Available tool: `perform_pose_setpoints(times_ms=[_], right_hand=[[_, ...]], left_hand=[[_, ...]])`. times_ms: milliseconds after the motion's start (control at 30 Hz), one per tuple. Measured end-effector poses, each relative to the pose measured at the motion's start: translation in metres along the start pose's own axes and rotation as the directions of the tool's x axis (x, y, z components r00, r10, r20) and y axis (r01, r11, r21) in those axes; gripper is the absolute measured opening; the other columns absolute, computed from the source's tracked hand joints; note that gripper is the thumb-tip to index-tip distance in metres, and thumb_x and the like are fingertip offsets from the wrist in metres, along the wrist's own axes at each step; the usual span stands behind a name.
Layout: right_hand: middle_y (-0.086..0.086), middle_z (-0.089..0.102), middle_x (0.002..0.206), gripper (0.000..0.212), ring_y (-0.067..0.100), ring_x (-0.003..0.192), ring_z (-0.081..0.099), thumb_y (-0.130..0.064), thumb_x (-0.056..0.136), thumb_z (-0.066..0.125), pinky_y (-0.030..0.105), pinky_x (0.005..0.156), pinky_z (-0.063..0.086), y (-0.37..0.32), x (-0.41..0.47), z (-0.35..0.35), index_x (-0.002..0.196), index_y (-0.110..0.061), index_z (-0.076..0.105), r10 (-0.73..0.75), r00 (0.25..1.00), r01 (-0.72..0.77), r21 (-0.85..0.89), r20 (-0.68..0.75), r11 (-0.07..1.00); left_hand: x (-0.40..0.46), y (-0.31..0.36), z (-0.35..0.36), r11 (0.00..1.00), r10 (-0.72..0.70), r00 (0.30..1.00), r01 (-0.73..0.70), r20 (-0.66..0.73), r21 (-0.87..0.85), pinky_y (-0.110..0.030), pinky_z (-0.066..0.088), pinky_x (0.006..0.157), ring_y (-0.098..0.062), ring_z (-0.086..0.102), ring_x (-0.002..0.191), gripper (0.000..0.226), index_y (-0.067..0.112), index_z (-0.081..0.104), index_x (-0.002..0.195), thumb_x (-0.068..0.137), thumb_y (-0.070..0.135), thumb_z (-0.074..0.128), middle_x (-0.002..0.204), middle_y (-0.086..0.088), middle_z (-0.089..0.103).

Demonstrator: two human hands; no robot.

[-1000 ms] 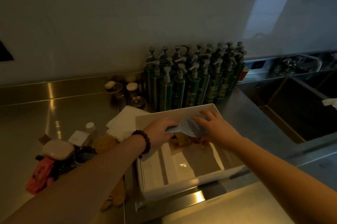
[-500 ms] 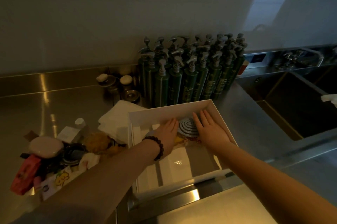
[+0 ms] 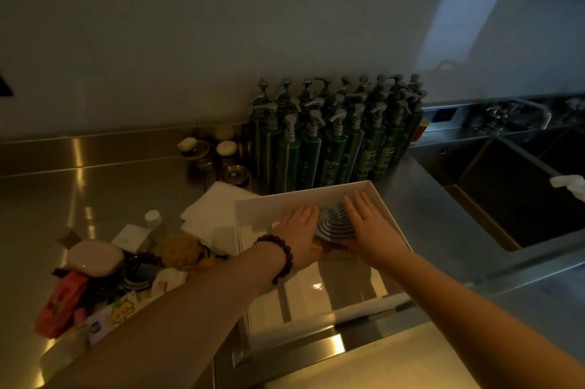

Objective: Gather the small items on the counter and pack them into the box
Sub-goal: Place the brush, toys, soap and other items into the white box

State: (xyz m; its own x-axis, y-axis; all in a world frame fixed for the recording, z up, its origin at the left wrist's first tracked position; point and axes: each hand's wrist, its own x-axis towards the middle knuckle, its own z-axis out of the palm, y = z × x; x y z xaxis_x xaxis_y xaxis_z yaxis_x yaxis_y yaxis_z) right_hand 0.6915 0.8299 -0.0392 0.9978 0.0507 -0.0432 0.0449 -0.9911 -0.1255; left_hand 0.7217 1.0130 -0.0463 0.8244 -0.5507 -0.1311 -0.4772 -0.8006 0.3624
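Since a second ago the brush point(image 3: 336, 224) has gone from held above the box point(image 3: 376, 195) to lying in its far end, and both hands have flattened. The left hand point(image 3: 299, 232) and right hand point(image 3: 368, 227) flank it, each grip wide, fingers straight, holding nothing. To do this well, I would press it snug toward the far wall, then lift away level; the pile point(image 3: 104, 277), left of the left grip on the worktop point(image 3: 63, 198), waits

Dim, warm glare, wide-angle distortion
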Motion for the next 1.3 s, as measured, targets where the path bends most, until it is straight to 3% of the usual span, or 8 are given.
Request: perform_pose_setpoints(times_ms=[133,267,533,667,900,1067,1200,1300], right_hand=[[0.006,-0.002,0.161,0.088,0.022,0.147,0.004,-0.042,0.088,0.060,0.040,0.116,0.013,-0.025,-0.008,-0.014,0.152,-0.019,0.004,0.046,0.998,-0.041,0.096,-0.047,0.995],[0.006,0.001,0.161,0.080,0.023,0.147,0.007,-0.038,0.092,0.057,0.038,0.116,0.018,-0.074,-0.005,-0.027,0.152,-0.017,0.009,-0.050,0.991,0.067,0.129,-0.127,0.989],[0.000,0.010,0.160,0.068,0.019,0.146,0.013,-0.036,0.093,0.056,0.036,0.114,0.023,-0.198,0.015,-0.028,0.150,-0.023,0.022,-0.179,0.972,0.212,0.233,-0.153,0.949],[0.001,0.019,0.157,0.067,0.022,0.141,0.026,-0.034,0.091,0.058,0.037,0.112,0.029,-0.246,0.021,-0.009,0.148,-0.023,0.025,-0.238,0.967,0.254,0.284,-0.091,0.924],[0.004,0.046,0.132,0.071,0.022,0.111,0.052,-0.045,0.081,0.067,0.034,0.087,0.050,-0.290,0.008,0.049,0.140,-0.025,0.033,-0.169,0.942,0.078,0.301,0.290,0.950],[0.007,0.054,0.128,0.059,0.023,0.113,0.053,-0.033,0.081,0.068,0.036,0.091,0.048,-0.293,-0.009,0.076,0.133,-0.021,0.042,-0.169,0.971,0.120,0.267,0.169,0.956],[0.006,0.057,0.123,0.040,0.022,0.110,0.055,-0.027,0.087,0.061,0.035,0.091,0.049,-0.292,-0.009,0.078,0.124,-0.017,0.053,-0.126,0.980,0.078,0.289,0.151,0.954],[0.006,0.058,0.122,0.038,0.022,0.109,0.056,-0.025,0.088,0.059,0.037,0.091,0.050,-0.292,-0.012,0.079,0.125,-0.017,0.054,-0.096,0.989,0.052,0.341,0.113,0.939]], left_hand=[[-0.015,-0.001,-0.028,0.999,0.031,0.996,-0.033,-0.081,-0.028,-0.032,0.003,0.113,-0.018,0.003,0.143,0.085,0.015,0.002,0.148,0.087,0.045,0.054,0.157,-0.004,0.004],[-0.043,-0.022,-0.058,0.999,0.036,0.987,-0.033,-0.158,0.021,-0.035,0.001,0.115,-0.019,-0.003,0.144,0.078,0.014,0.000,0.148,0.092,0.046,0.044,0.158,-0.004,0.000],[-0.123,-0.126,-0.089,0.981,-0.180,0.927,0.192,-0.328,0.003,-0.038,0.013,0.116,-0.022,0.010,0.143,0.077,0.014,0.008,0.148,0.090,0.050,0.043,0.156,-0.006,0.013],[-0.168,-0.187,-0.079,0.941,-0.338,0.879,0.323,-0.337,-0.102,-0.041,0.017,0.113,-0.024,0.017,0.141,0.079,0.016,0.013,0.147,0.087,0.052,0.049,0.154,-0.007,0.020],[-0.223,-0.231,-0.032,0.911,-0.404,0.870,0.409,-0.281,-0.045,-0.044,0.024,0.113,-0.025,0.022,0.139,0.086,0.018,0.019,0.145,0.079,0.067,0.043,0.152,-0.006,0.024],[-0.238,-0.238,0.002,0.901,-0.433,0.876,0.430,-0.211,-0.062,-0.042,0.010,0.117,-0.019,0.008,0.143,0.090,0.020,0.009,0.148,0.078,0.066,0.042,0.157,-0.002,0.011],[-0.240,-0.238,0.013,0.925,-0.373,0.881,0.378,-0.291,-0.042,-0.033,0.029,0.108,-0.019,0.034,0.129,0.086,0.021,0.032,0.141,0.071,0.065,0.057,0.141,0.000,0.039],[-0.241,-0.238,0.020,0.934,-0.339,0.873,0.357,-0.351,-0.014,-0.027,0.034,0.096,-0.016,0.040,0.114,0.071,0.023,0.046,0.127,0.070,0.062,0.062,0.125,0.002,0.047]])
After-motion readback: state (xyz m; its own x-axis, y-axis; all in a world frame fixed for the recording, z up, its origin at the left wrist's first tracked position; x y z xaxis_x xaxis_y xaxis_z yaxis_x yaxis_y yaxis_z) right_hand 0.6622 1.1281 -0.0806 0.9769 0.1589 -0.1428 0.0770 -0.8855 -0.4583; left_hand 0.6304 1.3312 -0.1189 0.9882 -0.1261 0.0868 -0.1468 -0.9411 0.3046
